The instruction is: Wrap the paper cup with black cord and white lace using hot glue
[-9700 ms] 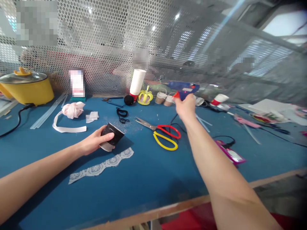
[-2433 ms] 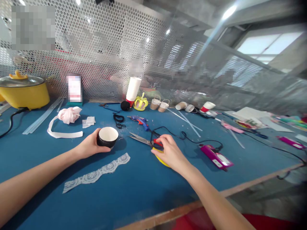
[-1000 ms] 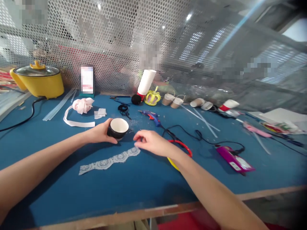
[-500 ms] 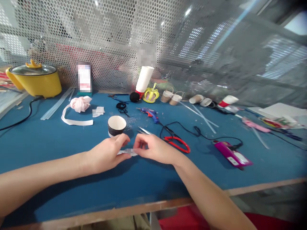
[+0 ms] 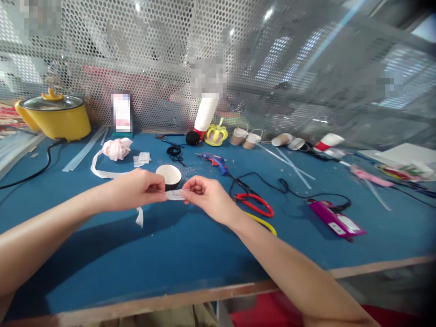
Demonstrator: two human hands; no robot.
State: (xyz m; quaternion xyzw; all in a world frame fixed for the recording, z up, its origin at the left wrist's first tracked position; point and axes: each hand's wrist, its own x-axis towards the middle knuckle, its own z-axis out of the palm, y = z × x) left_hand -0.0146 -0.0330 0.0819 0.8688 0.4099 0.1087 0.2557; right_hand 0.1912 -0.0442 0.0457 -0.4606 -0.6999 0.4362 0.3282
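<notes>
Both hands hold a strip of white lace [image 5: 175, 195] lifted above the blue table [image 5: 190, 254]. My left hand [image 5: 134, 188] pinches it near one end, and the loose tail hangs down below that hand. My right hand [image 5: 206, 197] pinches the other end. Just behind the lace stands a small black cup with a white inside [image 5: 169, 175], touched by neither hand.
Red-and-yellow scissors [image 5: 255, 206] lie right of my right hand, a blue glue gun [image 5: 213, 160] and its black cord behind. A pink ribbon [image 5: 114, 152], yellow pot [image 5: 54, 119], stacked white cups [image 5: 205, 113], yellow crown [image 5: 215, 135], magenta packet [image 5: 335, 219] and glue sticks [image 5: 289, 164] lie around.
My left hand let go of the black cup and joined my right hand on the lace. Both have now raised the strip off the table, its tail dangling.
</notes>
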